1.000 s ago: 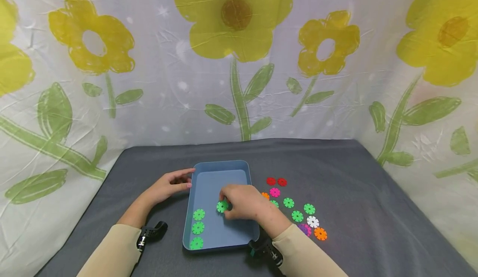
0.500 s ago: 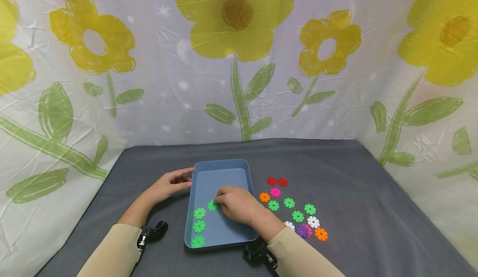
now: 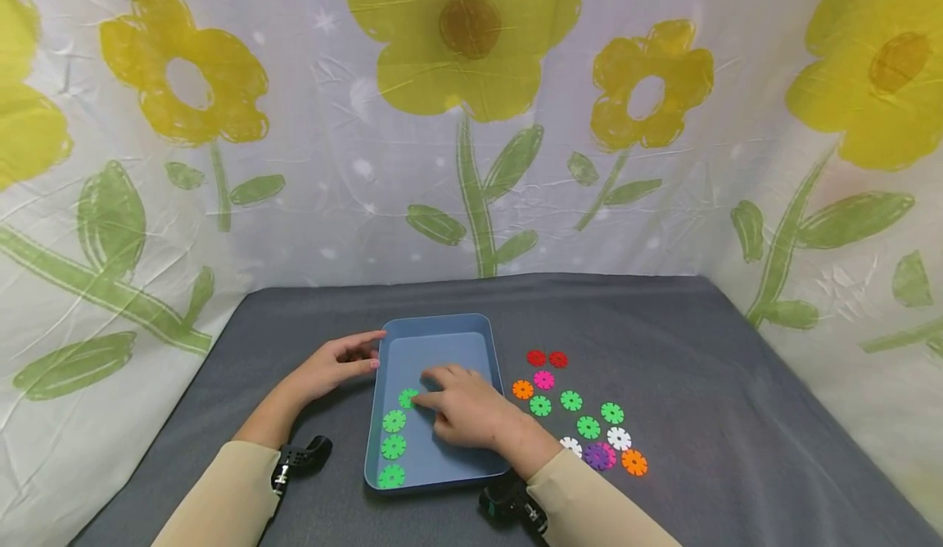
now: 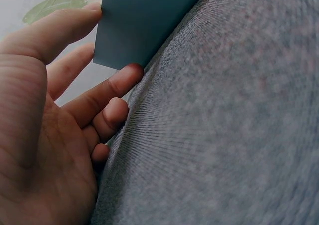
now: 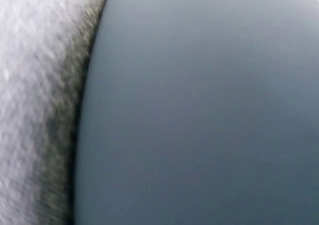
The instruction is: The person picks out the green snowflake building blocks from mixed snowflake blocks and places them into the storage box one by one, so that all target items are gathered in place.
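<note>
On the grey tabletop [image 3: 663, 326] stands a blue tray [image 3: 442, 338], its long sides running from near to far. The right hand [image 3: 460, 412] lies inside the tray with its fingers stretched out flat toward the left, gripping nothing; its fingertips touch a green disc [image 3: 408, 398] that lies on the tray floor, at the far end of a row along the tray's left wall. Nearer in that row lie three more green discs [image 3: 393, 447], one behind the other and close together. The left hand [image 3: 335, 364] rests on the tabletop at the tray's left far side, fingers relaxed and only loosely bent, with the fingertips against the tray's outer wall; the left wrist view shows the same contact at the tray's corner [image 4: 124, 30]. To the right of the tray, loose discs [image 3: 582, 412] are scattered on the tabletop: red ones farthest away, then orange, pink and green, with white, purple and orange ones nearest. The right wrist view shows only the tray's blue surface, blurred.
</note>
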The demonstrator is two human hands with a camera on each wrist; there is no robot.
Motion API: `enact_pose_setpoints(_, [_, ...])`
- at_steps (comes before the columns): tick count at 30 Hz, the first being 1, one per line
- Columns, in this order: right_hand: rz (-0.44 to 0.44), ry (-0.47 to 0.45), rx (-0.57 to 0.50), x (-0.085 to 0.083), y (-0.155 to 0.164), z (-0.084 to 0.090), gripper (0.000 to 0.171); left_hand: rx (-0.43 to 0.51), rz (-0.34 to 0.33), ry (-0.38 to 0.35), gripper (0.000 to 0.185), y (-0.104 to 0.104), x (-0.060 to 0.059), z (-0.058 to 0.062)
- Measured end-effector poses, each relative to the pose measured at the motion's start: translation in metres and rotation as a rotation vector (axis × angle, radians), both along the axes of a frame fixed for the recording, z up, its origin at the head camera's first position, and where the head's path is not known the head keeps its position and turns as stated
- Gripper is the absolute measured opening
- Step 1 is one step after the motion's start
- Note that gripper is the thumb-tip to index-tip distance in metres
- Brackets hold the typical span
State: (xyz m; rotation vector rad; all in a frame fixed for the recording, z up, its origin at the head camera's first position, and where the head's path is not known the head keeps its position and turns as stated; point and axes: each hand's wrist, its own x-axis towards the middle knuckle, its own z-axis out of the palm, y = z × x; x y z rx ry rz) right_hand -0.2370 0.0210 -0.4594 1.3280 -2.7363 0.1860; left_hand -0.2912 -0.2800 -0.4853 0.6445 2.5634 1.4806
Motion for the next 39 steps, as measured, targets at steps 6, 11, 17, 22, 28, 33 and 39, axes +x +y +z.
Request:
enact_pose_setpoints(6, [-0.014,-0.035,0.106,0.003,0.0,0.002,0.055,-0.002,-0.003,-0.009,0.057,0.001,0.001,0.002])
enact_pose_setpoints(11, [-0.033,-0.049,0.042,0.003,-0.001,0.002,0.046,-0.003,-0.005,-0.01,0.058,0.0,0.001,0.002])
enact_pose_setpoints(17, [-0.022,-0.081,0.053,0.002,0.0,0.003,0.052,0.01,-0.01,-0.006,0.058,0.0,0.0,0.001])
enact_pose_setpoints(22, [-0.037,-0.072,-0.036,-0.002,0.008,0.015,0.045,0.011,-0.013,-0.004,0.057,0.0,-0.002,0.0])
enact_pose_setpoints(28, [-0.002,-0.09,-0.195,-0.015,0.034,0.036,0.037,-0.001,-0.007,0.0,0.057,-0.001,-0.001,-0.001])
enact_pose_setpoints(33, [-0.046,-0.234,-0.285,-0.026,0.06,0.049,0.039,-0.006,0.003,0.005,0.057,0.001,0.0,0.001])
enact_pose_setpoints(39, [-0.217,-0.525,-0.385,-0.037,0.093,0.053,0.035,-0.007,0.012,0.01,0.057,0.002,0.001,0.002])
